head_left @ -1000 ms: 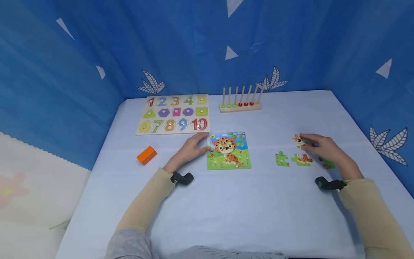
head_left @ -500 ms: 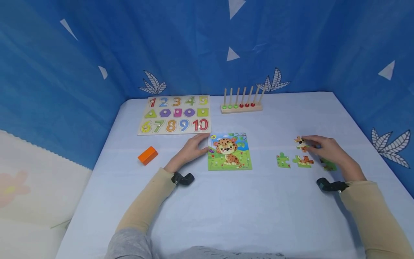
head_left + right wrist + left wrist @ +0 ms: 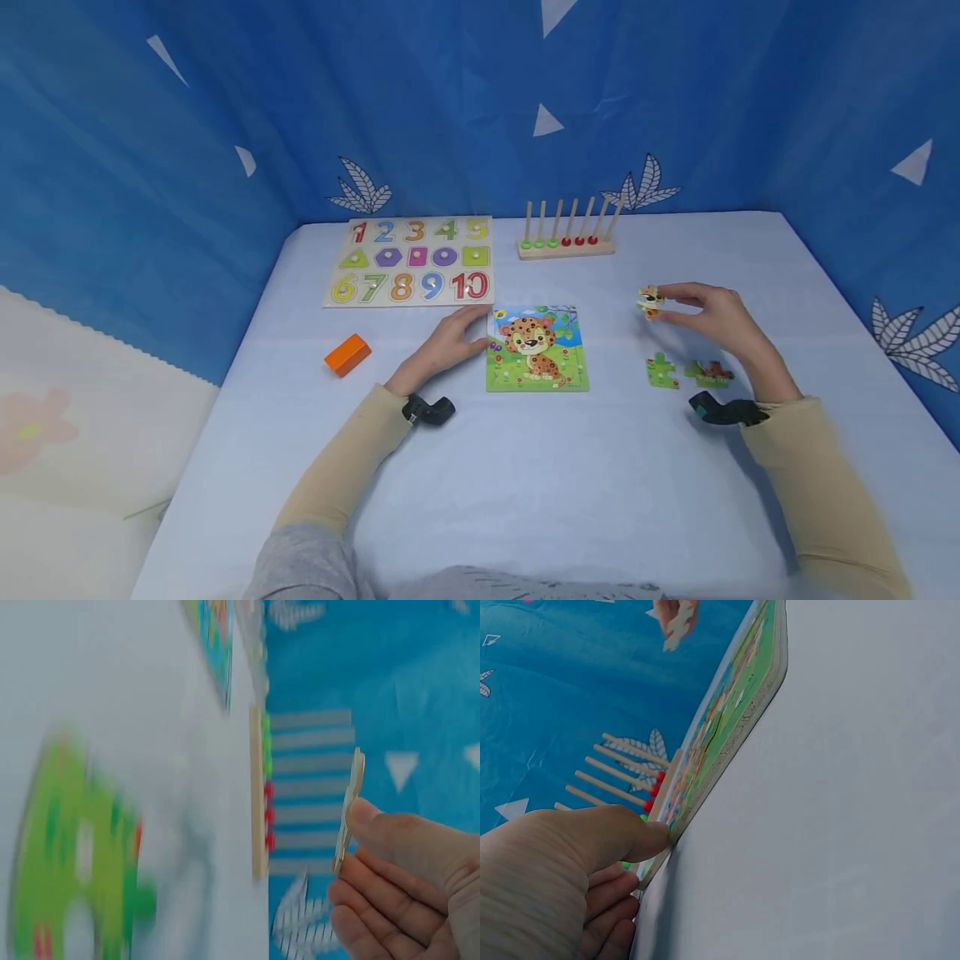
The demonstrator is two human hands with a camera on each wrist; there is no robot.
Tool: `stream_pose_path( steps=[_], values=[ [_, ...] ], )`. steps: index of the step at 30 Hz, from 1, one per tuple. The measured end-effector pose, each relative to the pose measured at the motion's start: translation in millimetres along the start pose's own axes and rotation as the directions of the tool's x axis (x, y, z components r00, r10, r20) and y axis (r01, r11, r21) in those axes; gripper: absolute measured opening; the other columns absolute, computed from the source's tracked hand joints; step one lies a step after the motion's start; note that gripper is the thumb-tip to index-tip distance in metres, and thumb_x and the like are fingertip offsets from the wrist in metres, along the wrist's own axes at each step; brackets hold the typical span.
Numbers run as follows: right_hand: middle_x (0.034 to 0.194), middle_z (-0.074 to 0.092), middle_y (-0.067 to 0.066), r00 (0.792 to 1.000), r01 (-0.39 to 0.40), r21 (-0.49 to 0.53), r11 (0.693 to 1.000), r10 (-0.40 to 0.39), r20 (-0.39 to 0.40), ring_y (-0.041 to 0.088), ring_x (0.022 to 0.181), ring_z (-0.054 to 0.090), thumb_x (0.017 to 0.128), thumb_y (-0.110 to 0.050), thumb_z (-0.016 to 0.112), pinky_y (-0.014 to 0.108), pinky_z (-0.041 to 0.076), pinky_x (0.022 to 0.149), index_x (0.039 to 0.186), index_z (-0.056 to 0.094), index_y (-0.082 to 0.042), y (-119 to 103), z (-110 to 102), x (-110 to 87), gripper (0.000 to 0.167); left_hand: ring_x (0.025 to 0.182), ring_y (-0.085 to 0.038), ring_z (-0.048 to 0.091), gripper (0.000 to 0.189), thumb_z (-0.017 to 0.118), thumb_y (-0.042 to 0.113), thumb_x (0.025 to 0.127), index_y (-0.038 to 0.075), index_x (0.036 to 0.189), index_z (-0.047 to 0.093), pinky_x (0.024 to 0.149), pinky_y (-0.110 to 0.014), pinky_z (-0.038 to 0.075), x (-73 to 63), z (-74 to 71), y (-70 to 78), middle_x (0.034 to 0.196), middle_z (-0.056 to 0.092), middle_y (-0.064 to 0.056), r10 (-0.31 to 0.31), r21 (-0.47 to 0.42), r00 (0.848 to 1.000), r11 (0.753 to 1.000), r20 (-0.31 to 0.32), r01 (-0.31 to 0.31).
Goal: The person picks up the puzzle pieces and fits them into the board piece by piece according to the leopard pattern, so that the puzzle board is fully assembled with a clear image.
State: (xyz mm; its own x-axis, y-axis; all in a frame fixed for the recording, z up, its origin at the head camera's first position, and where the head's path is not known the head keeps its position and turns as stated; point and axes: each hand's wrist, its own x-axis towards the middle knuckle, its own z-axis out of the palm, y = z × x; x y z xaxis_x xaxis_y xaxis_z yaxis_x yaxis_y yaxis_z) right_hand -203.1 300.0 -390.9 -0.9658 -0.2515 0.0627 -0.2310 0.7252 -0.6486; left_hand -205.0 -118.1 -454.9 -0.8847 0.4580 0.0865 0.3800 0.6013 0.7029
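My right hand (image 3: 716, 318) pinches a jigsaw piece (image 3: 648, 302) with part of a leopard's face on it, held up off the table between thumb and fingertips. In the right wrist view this piece (image 3: 348, 814) appears edge-on. Two loose jigsaw pieces lie below that hand: a green one (image 3: 662, 371) and one with orange spotted paws (image 3: 708, 375). The square leopard puzzle board (image 3: 537, 350) lies flat at the middle. My left hand (image 3: 448, 343) rests at the board's left edge, its thumb and index finger spread apart along the side; in the left wrist view the thumb touches the edge.
A wooden number and shape board (image 3: 408, 262) lies at the back left. Right of it stands a rack of upright pegs (image 3: 566, 250) with green and red beads. An orange block (image 3: 347, 355) sits left of my left hand. Blue curtain (image 3: 465, 108) hangs behind the table.
My right hand has lifted the leopard-face piece off the table and carried it left and farther back. My left hand stays at the board's edge.
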Motion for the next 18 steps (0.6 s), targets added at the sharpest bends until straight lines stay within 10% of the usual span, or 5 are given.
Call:
stream_pose_path(
  steps=[8, 18],
  values=[
    [0.12, 0.061, 0.015, 0.975, 0.212, -0.012, 0.977, -0.21, 0.077, 0.038, 0.113, 0.053, 0.083, -0.02, 0.074, 0.057, 0.044, 0.092, 0.124, 0.061, -0.004, -66, 52, 17.1, 0.046, 0.134, -0.024, 0.035, 0.062, 0.069, 0.017, 0.087, 0.005, 0.141, 0.041, 0.111, -0.032, 0.026, -0.8, -0.6, 1.9, 0.143, 0.042, -0.011, 0.002, 0.007, 1.0, 1.0, 0.001, -0.002],
    [0.116, 0.064, 0.016, 0.924, 0.355, -0.063, 0.933, -0.34, 0.177, 0.036, 0.112, 0.055, 0.079, -0.018, 0.078, 0.051, 0.045, 0.095, 0.118, 0.065, 0.0, -91, 104, 24.1, 0.045, 0.134, -0.024, 0.034, 0.062, 0.069, 0.016, 0.087, 0.004, 0.141, 0.042, 0.112, -0.032, 0.026, 0.2, 0.1, 2.8, 0.143, 0.042, -0.011, -0.001, 0.007, 1.0, 1.0, 0.007, 0.001]
  ],
)
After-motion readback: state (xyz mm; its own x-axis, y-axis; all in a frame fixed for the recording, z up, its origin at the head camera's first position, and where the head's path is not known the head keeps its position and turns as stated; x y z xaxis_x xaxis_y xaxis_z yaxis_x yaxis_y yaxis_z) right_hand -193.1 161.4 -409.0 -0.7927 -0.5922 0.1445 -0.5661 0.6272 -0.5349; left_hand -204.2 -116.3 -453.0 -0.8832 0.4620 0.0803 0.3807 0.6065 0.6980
